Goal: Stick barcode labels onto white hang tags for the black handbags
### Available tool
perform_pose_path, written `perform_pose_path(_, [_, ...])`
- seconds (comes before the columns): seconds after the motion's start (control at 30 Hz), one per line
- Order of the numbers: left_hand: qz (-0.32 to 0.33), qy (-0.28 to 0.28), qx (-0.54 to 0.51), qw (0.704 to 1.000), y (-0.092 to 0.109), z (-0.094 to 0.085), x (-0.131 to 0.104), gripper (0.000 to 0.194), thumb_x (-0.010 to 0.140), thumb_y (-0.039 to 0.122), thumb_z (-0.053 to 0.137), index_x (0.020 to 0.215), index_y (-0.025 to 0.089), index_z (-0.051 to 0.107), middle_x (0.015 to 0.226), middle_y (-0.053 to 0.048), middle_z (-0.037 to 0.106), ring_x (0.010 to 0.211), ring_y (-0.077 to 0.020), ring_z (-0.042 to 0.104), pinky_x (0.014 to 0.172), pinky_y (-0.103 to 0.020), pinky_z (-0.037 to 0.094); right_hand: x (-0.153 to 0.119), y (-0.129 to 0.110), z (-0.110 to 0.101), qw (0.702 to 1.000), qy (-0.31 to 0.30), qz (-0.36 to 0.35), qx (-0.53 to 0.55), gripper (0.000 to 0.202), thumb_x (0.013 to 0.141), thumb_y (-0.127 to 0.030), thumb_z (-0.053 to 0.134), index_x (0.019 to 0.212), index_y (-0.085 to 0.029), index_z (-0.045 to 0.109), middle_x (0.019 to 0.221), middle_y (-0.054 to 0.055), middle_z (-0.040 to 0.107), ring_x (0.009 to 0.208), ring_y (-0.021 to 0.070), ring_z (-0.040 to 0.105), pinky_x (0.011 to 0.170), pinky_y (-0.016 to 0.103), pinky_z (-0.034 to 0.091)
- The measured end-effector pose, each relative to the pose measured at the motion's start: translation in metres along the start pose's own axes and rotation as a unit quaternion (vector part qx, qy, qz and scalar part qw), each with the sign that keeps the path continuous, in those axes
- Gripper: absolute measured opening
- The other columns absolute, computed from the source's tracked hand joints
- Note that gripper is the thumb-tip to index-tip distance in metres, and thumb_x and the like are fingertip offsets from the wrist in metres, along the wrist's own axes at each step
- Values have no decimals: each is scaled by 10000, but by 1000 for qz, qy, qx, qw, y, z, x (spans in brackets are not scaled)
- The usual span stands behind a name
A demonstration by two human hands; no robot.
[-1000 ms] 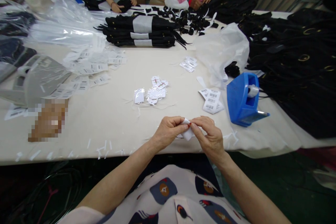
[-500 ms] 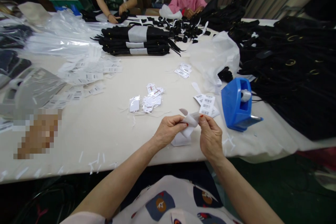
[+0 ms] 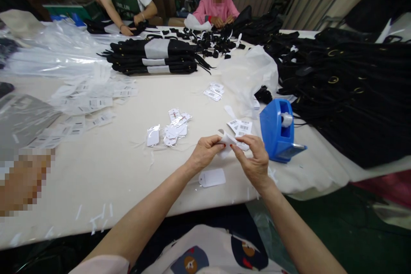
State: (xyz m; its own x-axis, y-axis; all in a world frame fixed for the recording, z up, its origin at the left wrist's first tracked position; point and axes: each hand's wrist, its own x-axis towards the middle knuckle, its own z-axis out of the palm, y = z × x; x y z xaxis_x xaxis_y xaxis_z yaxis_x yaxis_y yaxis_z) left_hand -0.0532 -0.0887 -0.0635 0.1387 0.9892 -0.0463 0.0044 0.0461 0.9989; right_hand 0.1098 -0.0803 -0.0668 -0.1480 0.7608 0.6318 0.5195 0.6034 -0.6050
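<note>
Between both hands is a small white paper piece (image 3: 226,142), curled over; its exact kind is hard to make out. My left hand (image 3: 205,150) pinches its left side. My right hand (image 3: 253,157) has thumb and forefinger at its right side. Below them a white hang tag (image 3: 212,178) lies flat near the table's front edge. Just behind the right hand are barcode label sheets (image 3: 243,128), partly covered by it. A blue tape dispenser (image 3: 276,130) stands to the right of that hand.
White tags in clear wrap (image 3: 176,128) lie left of centre. Barcode strips (image 3: 80,102) spread at the left. Black bundles with white bands (image 3: 157,56) are stacked farther back. A black fabric heap (image 3: 340,94) covers the right. Two people work across the table; another hand (image 3: 24,182) is at the left.
My right fingers have shifted their hold on the white paper, which is now more bunched together. The hang tag beneath shows fully now. The whole view has shifted slightly.
</note>
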Motion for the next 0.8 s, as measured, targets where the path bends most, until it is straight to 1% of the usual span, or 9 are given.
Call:
perform_pose_path(0.1, [4,3,36,999,1,0,-2,153,700,230,538,776,138,633,700,15,594,682,-116,501,681,-231,382,1,-2,3,998,2,-36,-48,61,766,-217,591,817,-226,623,812,39,603,822,196,547,809,380,371])
perform_pose_path(0.17, [-2,12,51,999,1,0,-3,145,689,236,547,752,140,633,668,21,585,671,-117,498,671,-230,378,0,-1,5,1000,11,-14,-23,48,779,-222,569,798,-221,614,805,35,591,824,191,539,810,374,373])
perform_pose_path(0.27, [-28,35,19,999,-3,-2,0,159,667,258,564,742,135,632,647,23,583,647,-115,499,652,-228,379,-2,5,9,991,30,92,91,76,803,-265,534,828,-211,581,827,25,561,839,174,530,802,346,396])
perform_pose_path(0.33, [-48,43,-17,998,-7,-3,3,173,647,268,581,741,131,629,644,24,585,623,-111,499,631,-225,379,-4,11,13,967,39,170,184,102,805,-297,527,839,-205,557,807,11,549,798,154,531,766,319,417])
perform_pose_path(0.43, [-78,44,-60,994,-16,-4,12,199,624,285,595,741,126,619,646,22,587,586,-106,497,592,-221,377,-4,17,14,938,57,219,261,124,800,-315,532,859,-206,537,787,-1,554,750,136,536,725,296,433])
perform_pose_path(0.53, [-85,32,-4,996,-23,-6,23,197,655,290,558,750,127,617,651,14,587,591,-118,510,585,-229,384,-3,15,8,962,73,156,213,82,802,-290,542,841,-218,554,829,8,551,800,150,538,761,318,429])
perform_pose_path(0.63, [-39,25,200,979,-22,-7,28,219,657,271,593,824,133,631,768,-30,615,748,-178,550,695,-279,409,-3,8,-6,994,57,10,94,47,791,-233,569,835,-244,582,853,21,538,840,171,528,794,355,421])
perform_pose_path(0.73, [49,94,366,925,-15,-10,22,428,637,245,663,1043,137,580,1034,-107,590,993,-249,502,857,-359,374,-5,4,-18,993,20,-115,-1,132,762,-241,615,880,-277,569,838,26,551,843,194,531,781,383,429])
perform_pose_path(0.8, [91,142,394,903,-8,-12,13,390,696,223,620,1073,142,563,1078,-121,574,1036,-248,480,893,-378,353,-7,5,-23,985,1,-169,-33,199,748,-293,636,924,-292,544,853,27,568,856,206,536,787,395,424])
